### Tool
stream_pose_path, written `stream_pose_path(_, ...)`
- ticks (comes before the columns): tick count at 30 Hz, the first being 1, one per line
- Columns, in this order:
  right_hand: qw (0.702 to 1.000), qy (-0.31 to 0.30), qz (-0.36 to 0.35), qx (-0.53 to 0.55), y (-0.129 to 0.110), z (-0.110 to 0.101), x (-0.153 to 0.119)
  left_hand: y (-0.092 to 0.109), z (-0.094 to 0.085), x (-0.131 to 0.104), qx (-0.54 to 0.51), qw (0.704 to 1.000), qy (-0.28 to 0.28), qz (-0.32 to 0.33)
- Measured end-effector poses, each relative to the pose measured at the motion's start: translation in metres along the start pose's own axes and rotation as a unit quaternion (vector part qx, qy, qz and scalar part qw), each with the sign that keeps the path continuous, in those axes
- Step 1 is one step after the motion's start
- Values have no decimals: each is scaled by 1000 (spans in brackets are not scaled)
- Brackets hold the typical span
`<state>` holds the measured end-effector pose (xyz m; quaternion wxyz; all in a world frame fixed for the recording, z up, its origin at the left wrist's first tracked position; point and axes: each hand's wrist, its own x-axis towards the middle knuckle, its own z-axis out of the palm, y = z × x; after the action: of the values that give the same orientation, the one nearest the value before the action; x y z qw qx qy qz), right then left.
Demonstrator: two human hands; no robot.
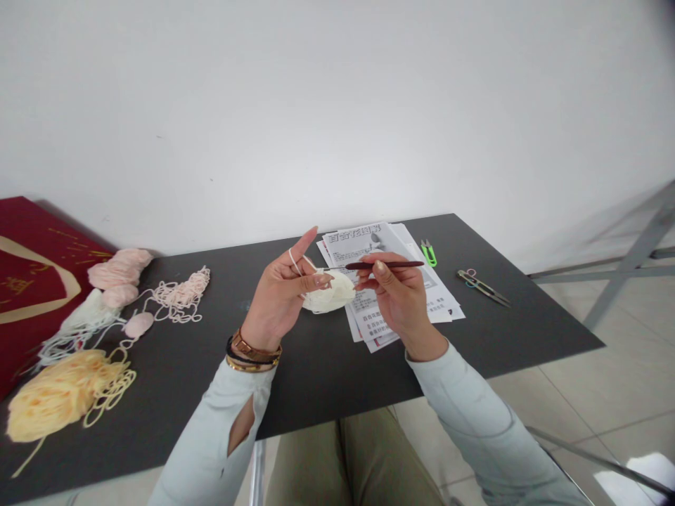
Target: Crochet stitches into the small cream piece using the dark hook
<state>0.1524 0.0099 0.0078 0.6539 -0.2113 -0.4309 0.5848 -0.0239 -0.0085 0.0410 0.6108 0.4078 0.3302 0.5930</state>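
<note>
**Crochet in hand above a dark table**

Hands meet over the middle of the table [316, 365], close together but not touching. The left hand [282, 295] is raised with its forefinger pointing up, and a strand of pale yarn [293, 261] loops around that finger; thumb and remaining fingers pinch the cream crochet piece [330, 294], a small rounded wad held between the two hands. The right hand [395, 299] is closed on a dark crochet hook [387, 265], gripped near its thicker end and held level, its thin tip pointing left toward the crochet piece. Whether the tip is actually in a stitch is hard to tell at this size.

Under and behind the right hand lies a stack of printed sheets [443, 302], fanned slightly. Just beyond their far corner sit green thread snips [429, 252], and further right, apart from the papers, a pair of slim scissors [482, 287].

On the left side of the table, well apart from the hands, lie loose heaps of yarn: a yellow bundle [58, 400] nearest the front edge, a white skein [84, 320] behind it, pink balls [119, 270] toward the wall, and a tangle of pale pink strands [182, 295] beside them. A red box [31, 281] with gold print lies at the far left edge.

Bracelets [253, 351] circle the left wrist, and both arms wear light sleeves.
</note>
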Motion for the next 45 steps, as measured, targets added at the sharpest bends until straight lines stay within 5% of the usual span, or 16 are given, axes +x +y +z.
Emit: stream_pose_path(45,995,-63,-45,-59,-11,-8,0,6,-7,-2,25,995,-57,-82)
